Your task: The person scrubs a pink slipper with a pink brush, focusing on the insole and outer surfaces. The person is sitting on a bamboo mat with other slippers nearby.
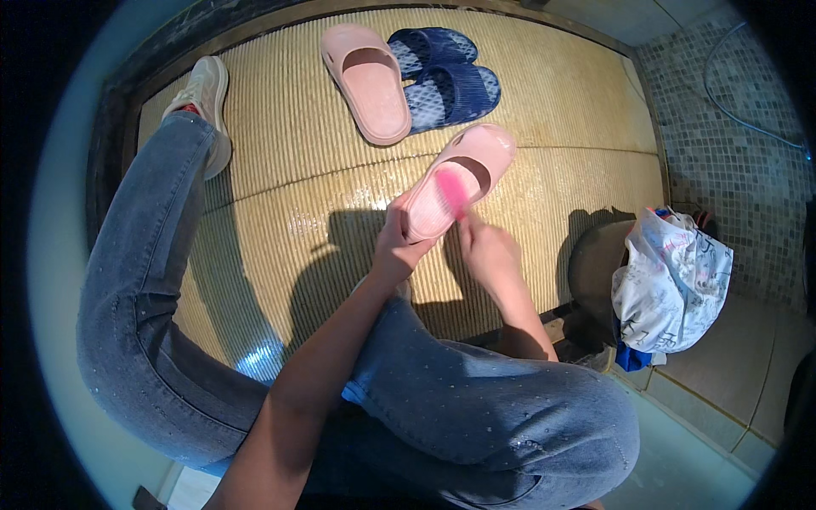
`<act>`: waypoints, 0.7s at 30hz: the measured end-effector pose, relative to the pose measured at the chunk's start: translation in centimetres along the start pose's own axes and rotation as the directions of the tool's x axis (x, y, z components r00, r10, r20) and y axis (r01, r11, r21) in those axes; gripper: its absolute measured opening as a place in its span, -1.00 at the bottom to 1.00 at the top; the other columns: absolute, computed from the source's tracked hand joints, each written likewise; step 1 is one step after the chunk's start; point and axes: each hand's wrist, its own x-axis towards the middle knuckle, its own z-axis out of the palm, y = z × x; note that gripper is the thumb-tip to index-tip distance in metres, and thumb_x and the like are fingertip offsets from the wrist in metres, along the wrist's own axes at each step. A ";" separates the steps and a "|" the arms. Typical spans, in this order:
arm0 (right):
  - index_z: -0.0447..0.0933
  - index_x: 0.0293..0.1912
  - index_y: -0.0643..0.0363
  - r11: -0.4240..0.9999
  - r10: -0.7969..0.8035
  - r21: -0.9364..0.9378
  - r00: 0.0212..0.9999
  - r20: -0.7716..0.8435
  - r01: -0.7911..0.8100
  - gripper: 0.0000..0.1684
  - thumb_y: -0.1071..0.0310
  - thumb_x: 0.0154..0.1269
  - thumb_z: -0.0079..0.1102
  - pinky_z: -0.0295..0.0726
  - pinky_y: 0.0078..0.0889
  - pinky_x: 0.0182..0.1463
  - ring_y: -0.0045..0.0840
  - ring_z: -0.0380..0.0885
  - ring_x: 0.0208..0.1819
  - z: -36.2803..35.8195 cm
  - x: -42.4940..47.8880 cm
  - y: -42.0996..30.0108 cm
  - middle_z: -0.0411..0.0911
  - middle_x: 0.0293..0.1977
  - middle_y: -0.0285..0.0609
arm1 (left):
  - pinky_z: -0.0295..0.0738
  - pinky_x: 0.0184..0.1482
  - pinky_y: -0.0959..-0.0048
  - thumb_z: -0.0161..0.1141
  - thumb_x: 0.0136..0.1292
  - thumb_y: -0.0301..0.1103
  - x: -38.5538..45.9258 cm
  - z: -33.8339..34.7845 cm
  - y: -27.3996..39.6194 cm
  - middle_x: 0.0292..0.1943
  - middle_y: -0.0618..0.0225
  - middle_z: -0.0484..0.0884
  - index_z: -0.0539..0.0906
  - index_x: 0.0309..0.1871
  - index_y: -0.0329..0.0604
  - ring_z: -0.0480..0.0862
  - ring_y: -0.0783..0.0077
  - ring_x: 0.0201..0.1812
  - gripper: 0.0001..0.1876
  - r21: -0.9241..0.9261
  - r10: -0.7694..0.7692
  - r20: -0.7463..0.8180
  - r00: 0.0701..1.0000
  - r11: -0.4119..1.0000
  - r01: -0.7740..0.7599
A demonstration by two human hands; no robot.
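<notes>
My left hand (396,245) grips the heel end of a pink slipper (424,213), its toe pointing up and to the right. In my right hand (489,248) is a bright pink brush (451,193), blurred, lying across the slipper's footbed. The brush's bristles cannot be made out. A second pink slipper (376,95) lies sole down on the ribbed floor beyond. Against its right side sit two navy blue slippers, one (456,99) nearer and one (440,48) farther, with pale patterned footbeds.
The ribbed yellowish floor (561,115) looks wet in places. A white printed cloth bundle (676,280) stands at the right, by a mosaic-tiled wall (720,127) with a thin hose (733,105). My jeans-clad legs (146,274) frame the work area, one foot in a pale sneaker (210,95).
</notes>
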 end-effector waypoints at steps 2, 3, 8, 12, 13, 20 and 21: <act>0.47 0.25 0.02 0.995 0.068 -0.073 0.993 -0.094 -0.075 -0.54 0.17 0.42 -0.07 0.60 -0.03 -0.38 -0.09 0.65 -0.47 1.0 1.1 0.8 0.60 -0.53 0.12 | 0.46 0.18 0.37 0.41 0.04 -0.63 0.0 0.2 -0.2 0.16 0.15 0.47 0.16 0.42 -0.22 0.53 0.33 0.17 -0.13 -0.033 0.046 0.005 0.999 0.998 -0.046; 0.46 0.26 0.02 0.991 0.076 -0.105 0.990 -0.120 -0.088 -0.53 0.17 0.41 -0.05 0.60 -0.04 -0.39 -0.10 0.65 -0.48 1.2 1.3 0.9 0.60 -0.54 0.12 | 0.45 0.21 0.36 0.41 0.04 -0.63 0.1 0.4 -0.4 0.18 0.13 0.45 0.15 0.42 -0.22 0.51 0.31 0.19 -0.12 -0.050 0.071 0.008 0.997 0.996 -0.071; 0.34 0.36 -0.06 0.993 0.024 -0.120 0.999 0.030 -0.021 -0.48 0.10 0.47 -0.09 0.59 0.00 -0.40 -0.06 0.62 -0.52 0.9 -0.8 -1.4 0.56 -0.57 0.11 | 0.40 0.27 0.34 0.41 0.03 -0.62 0.1 0.1 -0.7 0.22 0.14 0.41 0.14 0.43 -0.22 0.46 0.30 0.25 -0.10 -0.072 0.070 0.004 0.998 0.995 -0.070; 0.40 0.30 0.01 0.993 -0.091 -0.062 0.980 0.178 0.103 -0.51 0.13 0.45 -0.06 0.59 0.00 -0.35 -0.05 0.62 -0.49 -0.4 -4.0 -2.4 0.57 -0.55 0.11 | 0.42 0.23 0.36 0.42 0.04 -0.59 0.1 0.4 0.2 0.20 0.18 0.44 0.15 0.43 -0.22 0.49 0.34 0.20 -0.11 -0.114 -0.072 0.019 0.997 0.991 0.074; 0.42 0.28 0.02 0.994 -0.092 -0.038 0.980 0.177 0.100 -0.52 0.14 0.44 -0.06 0.59 0.00 -0.34 -0.05 0.62 -0.48 -0.6 -3.8 -2.2 0.58 -0.54 0.11 | 0.42 0.23 0.37 0.42 0.05 -0.58 0.1 0.3 0.6 0.19 0.18 0.44 0.15 0.43 -0.22 0.50 0.33 0.20 -0.11 -0.111 -0.098 0.031 0.995 0.989 0.101; 0.44 0.27 0.01 0.992 0.076 -0.100 0.994 -0.077 -0.083 -0.53 0.13 0.46 -0.08 0.60 0.03 -0.32 -0.03 0.64 -0.44 0.8 1.7 1.2 0.60 -0.50 0.14 | 0.42 0.25 0.34 0.41 0.03 -0.62 0.2 0.1 -0.2 0.21 0.13 0.43 0.15 0.41 -0.26 0.48 0.29 0.25 -0.12 -0.149 0.010 0.026 1.000 0.989 -0.006; 0.44 0.28 0.01 0.990 0.082 -0.110 0.994 -0.070 -0.089 -0.53 0.13 0.46 -0.09 0.60 0.03 -0.32 -0.03 0.64 -0.44 0.8 1.6 0.8 0.61 -0.49 0.15 | 0.42 0.25 0.34 0.41 0.03 -0.62 0.2 0.2 0.0 0.21 0.13 0.43 0.14 0.41 -0.26 0.48 0.28 0.26 -0.12 -0.157 0.013 0.024 1.000 0.988 -0.009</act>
